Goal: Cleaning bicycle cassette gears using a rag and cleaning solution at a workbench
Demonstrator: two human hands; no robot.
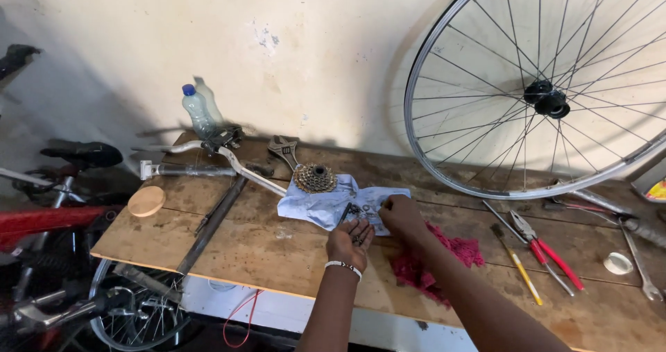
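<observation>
Cupped palm-up, the left hand (350,241) cradles a small heap of dark metal parts (361,237) just above the worn wooden tabletop (229,244). Right hand (401,215) sits just beside it, fingers drawn together over the near edge of a crumpled pale-blue sheet of paper (326,206); whether they pinch anything I cannot tell. More small dark metal bits (355,210) lie scattered on that paper. At its far corner rests a rusty stacked gear cluster (315,178), with a grey adjustable wrench (283,149) behind. Under the right forearm lies a magenta rag (451,251). Further right are red-handled pliers (548,251) and a yellow-handled brush (517,263). A spoked silver bicycle wheel (485,178) leans against the wall.
</observation>
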